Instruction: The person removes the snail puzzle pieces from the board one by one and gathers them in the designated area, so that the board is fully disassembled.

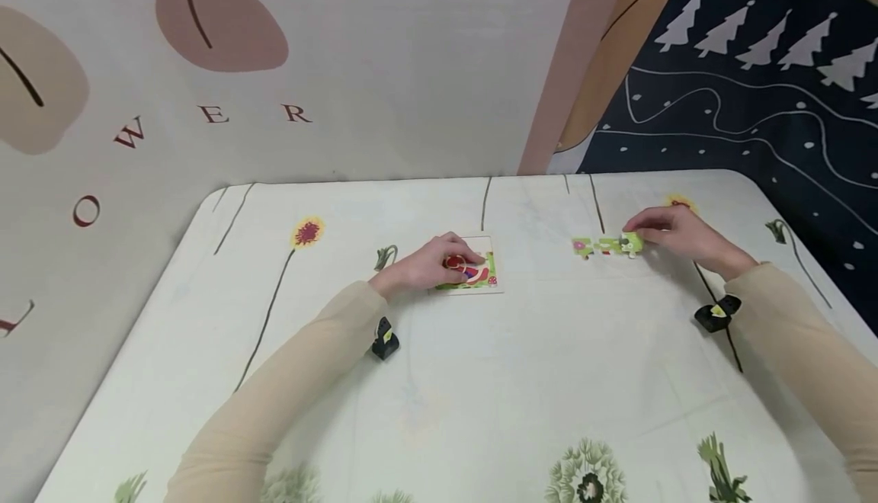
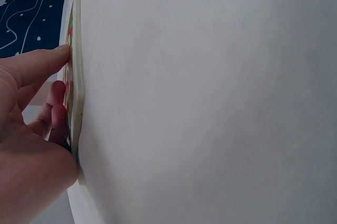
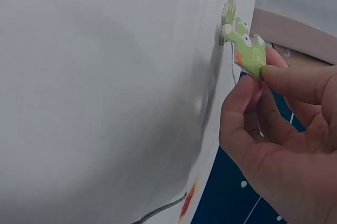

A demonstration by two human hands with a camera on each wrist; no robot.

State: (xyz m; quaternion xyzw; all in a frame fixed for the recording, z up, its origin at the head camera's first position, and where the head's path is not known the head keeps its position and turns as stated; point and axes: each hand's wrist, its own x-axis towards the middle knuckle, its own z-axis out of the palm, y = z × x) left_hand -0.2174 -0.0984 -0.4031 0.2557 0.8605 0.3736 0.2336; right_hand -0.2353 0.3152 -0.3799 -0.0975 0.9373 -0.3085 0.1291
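Note:
My left hand [image 1: 428, 261] rests on a small framed jigsaw puzzle [image 1: 491, 265] with a red and green picture, covering its left part. In the left wrist view the thumb and fingertips touch the face of the puzzle board [image 2: 77, 76], which lies flat on the table. Farther right, my right hand [image 1: 686, 238] pinches a green puzzle piece [image 3: 249, 50] between thumb and fingers. That piece is tilted up, beside other loose puzzle pieces [image 1: 582, 247] lying in a short row. Whether its lower edge touches a neighbouring piece I cannot tell.
A white cloth with printed flowers covers the table [image 1: 521, 381]. Behind it hangs a pale printed cloth [image 1: 411, 68], with a dark blue tree-patterned cloth [image 1: 741, 107] at the right. Small black devices [image 1: 386, 340] are worn at both wrists.

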